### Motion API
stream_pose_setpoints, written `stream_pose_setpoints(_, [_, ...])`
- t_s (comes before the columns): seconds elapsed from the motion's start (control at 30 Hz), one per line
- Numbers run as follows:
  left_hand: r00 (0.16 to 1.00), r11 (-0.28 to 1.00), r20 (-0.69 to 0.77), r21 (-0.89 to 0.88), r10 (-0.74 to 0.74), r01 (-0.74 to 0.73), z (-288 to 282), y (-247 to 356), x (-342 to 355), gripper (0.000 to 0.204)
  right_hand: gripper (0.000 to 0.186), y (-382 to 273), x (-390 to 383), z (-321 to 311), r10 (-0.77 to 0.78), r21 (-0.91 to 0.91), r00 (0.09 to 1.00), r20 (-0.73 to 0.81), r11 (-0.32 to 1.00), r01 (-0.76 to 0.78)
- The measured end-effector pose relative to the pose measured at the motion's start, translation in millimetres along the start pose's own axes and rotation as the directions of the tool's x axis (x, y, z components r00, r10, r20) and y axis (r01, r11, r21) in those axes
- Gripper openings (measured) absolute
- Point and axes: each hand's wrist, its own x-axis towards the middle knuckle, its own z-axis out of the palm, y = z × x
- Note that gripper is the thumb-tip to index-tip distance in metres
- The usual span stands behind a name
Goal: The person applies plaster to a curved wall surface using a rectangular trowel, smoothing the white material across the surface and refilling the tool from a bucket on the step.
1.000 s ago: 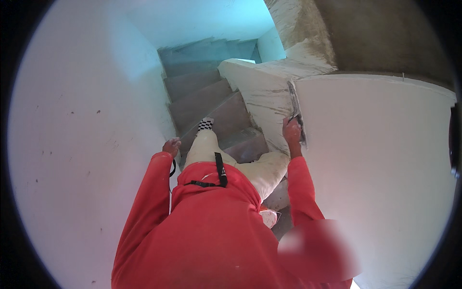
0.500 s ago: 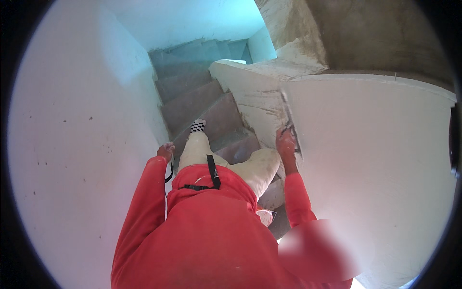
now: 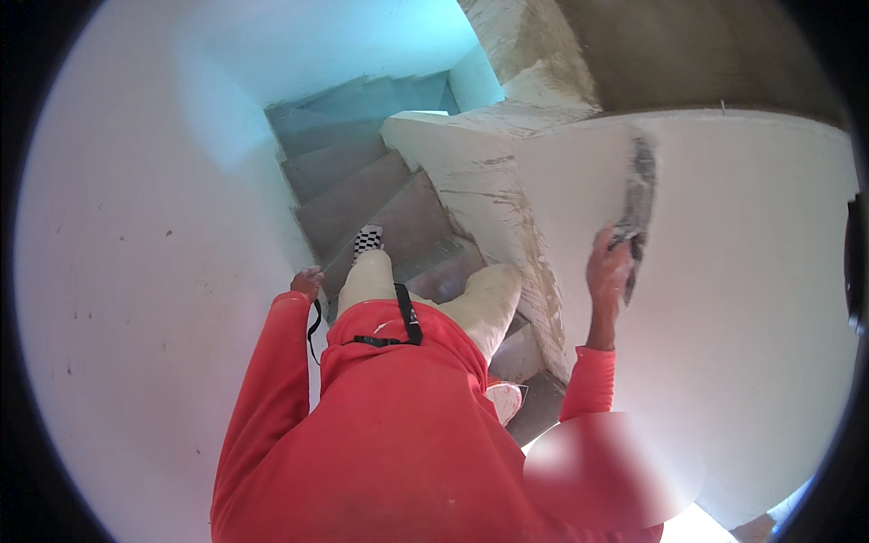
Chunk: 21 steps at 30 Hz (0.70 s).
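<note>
My right hand (image 3: 608, 269) grips a plastering trowel (image 3: 640, 185) by its handle. The trowel's long, grey blade, smeared with white, lies against the smooth white plastered wall (image 3: 733, 244) on the right. At the left, my left hand (image 3: 308, 282) is held low beside the other white wall (image 3: 136, 299). Its fingers are curled in, and what they hold, if anything, is hidden. A black strap (image 3: 314, 330) hangs just below that hand.
Grey stairs (image 3: 353, 208) run away ahead and turn at the top; my checkered sock (image 3: 368, 239) is on one step. Behind my right leg sits a bucket (image 3: 504, 398) with whitish contents. A rough, streaked plaster edge (image 3: 539, 262) borders the right wall. Brown unpainted surface (image 3: 688, 54) lies beyond.
My right hand has swept the trowel rightward, from the streaked edge onto the smooth part of the right wall. My left hand has stayed about where it was. The view has shifted slightly.
</note>
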Motion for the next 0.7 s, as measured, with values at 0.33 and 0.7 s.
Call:
stream_pose_setpoints(0.33, [0.998,0.998,-0.020,0.016,0.057,-0.057,-4.2,-22.8,14.4,0.040,0.050,68.0,-114.0,81.7,0.075,-0.207,0.943,0.324,0.978,-0.007])
stream_pose_setpoints(0.7, [0.999,0.996,-0.022,0.079,-0.039,0.041,-45.3,16.3,-28.3,0.039,0.049,139.8,-132.1,158.8,0.303,-0.264,0.839,0.453,0.944,-0.198])
